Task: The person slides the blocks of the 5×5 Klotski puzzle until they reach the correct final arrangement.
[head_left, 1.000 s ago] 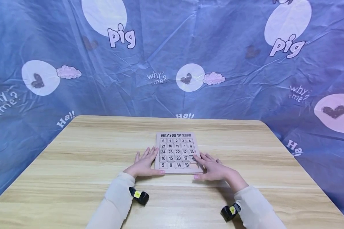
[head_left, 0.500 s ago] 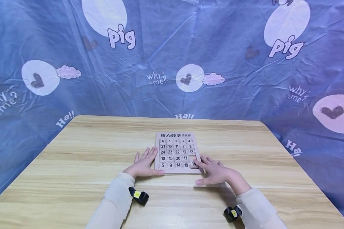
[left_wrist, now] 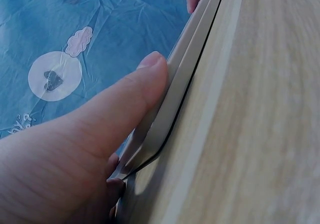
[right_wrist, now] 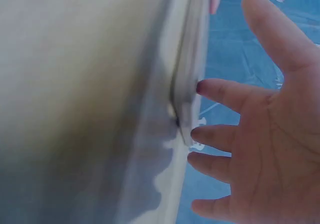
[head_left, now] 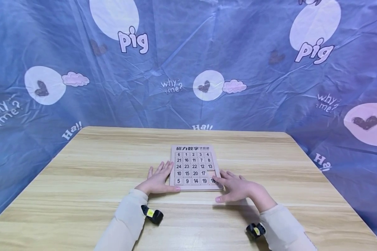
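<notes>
A number sliding puzzle [head_left: 194, 188] with square tiles in a pale frame lies flat near the middle of the table. My left hand [head_left: 157, 181] rests at its left front corner, fingers spread along the left side and straight thumb against the front edge. The left wrist view shows that thumb [left_wrist: 145, 83] on the frame's edge. With its index fingertip, my right hand [head_left: 237, 190] touches the 18 tile [head_left: 212, 181] at the bottom right, partly covering it. Its other fingers are extended beside the frame. An empty slot [head_left: 211, 173] shows directly above this tile, below the 13.
The wooden table [head_left: 113, 150] extends around the puzzle on every side. Behind it hangs a blue printed curtain [head_left: 163, 104]. A small black wrist camera [head_left: 155, 217] sits on the left sleeve, another wrist camera [head_left: 255, 230] on the right.
The 18 tile has slid toward me from the fourth row into the bottom right corner, leaving the gap above it. My right hand moved slightly nearer and right; my left hand stayed.
</notes>
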Tool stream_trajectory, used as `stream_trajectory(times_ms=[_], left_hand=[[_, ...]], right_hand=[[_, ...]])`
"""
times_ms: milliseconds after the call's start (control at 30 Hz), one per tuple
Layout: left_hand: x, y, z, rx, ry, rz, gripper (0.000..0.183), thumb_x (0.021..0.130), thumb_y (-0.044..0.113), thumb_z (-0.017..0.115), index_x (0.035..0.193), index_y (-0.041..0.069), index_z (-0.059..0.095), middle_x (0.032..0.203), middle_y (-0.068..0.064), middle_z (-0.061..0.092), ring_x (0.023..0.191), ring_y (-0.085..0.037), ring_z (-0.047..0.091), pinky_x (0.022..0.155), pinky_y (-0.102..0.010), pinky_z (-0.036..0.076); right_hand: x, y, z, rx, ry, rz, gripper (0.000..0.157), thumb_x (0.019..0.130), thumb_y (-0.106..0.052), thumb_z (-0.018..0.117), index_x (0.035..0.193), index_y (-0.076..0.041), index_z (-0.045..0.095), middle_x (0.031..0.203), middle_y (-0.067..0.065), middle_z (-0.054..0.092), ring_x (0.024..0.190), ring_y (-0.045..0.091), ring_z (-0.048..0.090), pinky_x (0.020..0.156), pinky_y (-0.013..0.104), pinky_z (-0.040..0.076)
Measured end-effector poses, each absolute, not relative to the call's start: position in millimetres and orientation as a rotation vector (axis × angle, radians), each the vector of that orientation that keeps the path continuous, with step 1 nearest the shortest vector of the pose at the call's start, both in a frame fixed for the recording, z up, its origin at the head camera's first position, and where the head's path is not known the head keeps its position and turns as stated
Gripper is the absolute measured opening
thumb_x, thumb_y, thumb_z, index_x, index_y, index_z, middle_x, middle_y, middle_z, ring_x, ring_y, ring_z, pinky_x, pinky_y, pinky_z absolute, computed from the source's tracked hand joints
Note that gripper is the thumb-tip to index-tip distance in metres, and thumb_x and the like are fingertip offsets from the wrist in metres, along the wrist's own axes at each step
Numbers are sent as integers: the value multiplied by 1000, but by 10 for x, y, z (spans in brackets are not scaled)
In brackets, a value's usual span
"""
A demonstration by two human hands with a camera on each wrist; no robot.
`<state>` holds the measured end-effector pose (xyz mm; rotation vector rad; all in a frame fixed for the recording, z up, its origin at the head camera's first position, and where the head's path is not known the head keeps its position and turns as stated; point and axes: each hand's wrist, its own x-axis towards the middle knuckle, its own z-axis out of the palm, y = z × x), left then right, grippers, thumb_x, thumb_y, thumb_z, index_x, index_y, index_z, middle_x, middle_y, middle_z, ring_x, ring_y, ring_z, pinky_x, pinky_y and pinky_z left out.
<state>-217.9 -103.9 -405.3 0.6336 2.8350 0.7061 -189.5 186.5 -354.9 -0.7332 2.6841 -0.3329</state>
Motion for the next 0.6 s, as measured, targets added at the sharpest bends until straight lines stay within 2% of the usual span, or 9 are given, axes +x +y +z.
stream_trajectory(times_ms=[300,600], left_hand=[[-2168,-1030,-4035,647,2841,705,102,65,63,58,138,7,15,142,-11,9,128,-29,0,95,-53,-10],[-2162,-1034,-4048,646,2840,711,101,66,63,57,138,7,14,142,-12,9,128,-29,0,95,-53,-11]], right_hand=[[-2067,1501,-3495,-869,2724,-217,83,71,-64,49,136,-17,28,140,20,11,125,40,6,91,63,6],[-2162,1102,-3515,-870,2716,-74,86,67,-72,41,137,-26,25,142,14,8,127,35,2,94,59,3]])
